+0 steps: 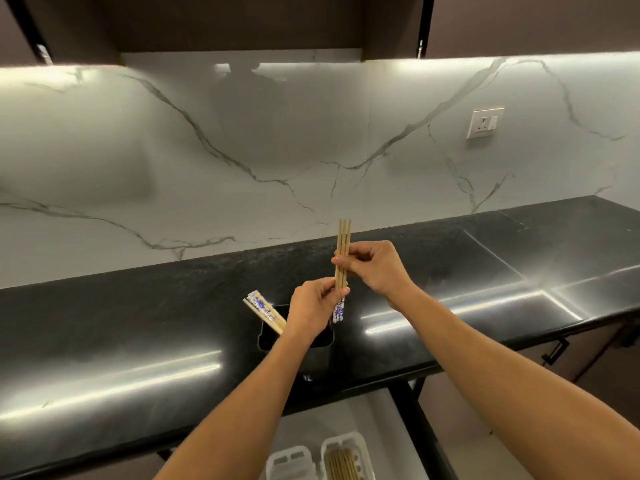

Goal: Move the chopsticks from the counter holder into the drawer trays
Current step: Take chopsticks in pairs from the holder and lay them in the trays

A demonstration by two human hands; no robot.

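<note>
Three chopsticks (343,258) held upright, one holder (294,337), two drawer trays (289,462), one wall socket (485,123).

A white marble backsplash (242,140) with grey veining spans the far wall. A white wall socket (485,123) is mounted on it at the right. Dark upper cabinets (225,22) hang above; under-cabinet light strips illuminate the marble. A glossy black countertop (121,341) runs left to right and reflects the strips. A black cabinet handle (556,351) sits below at right.
</note>
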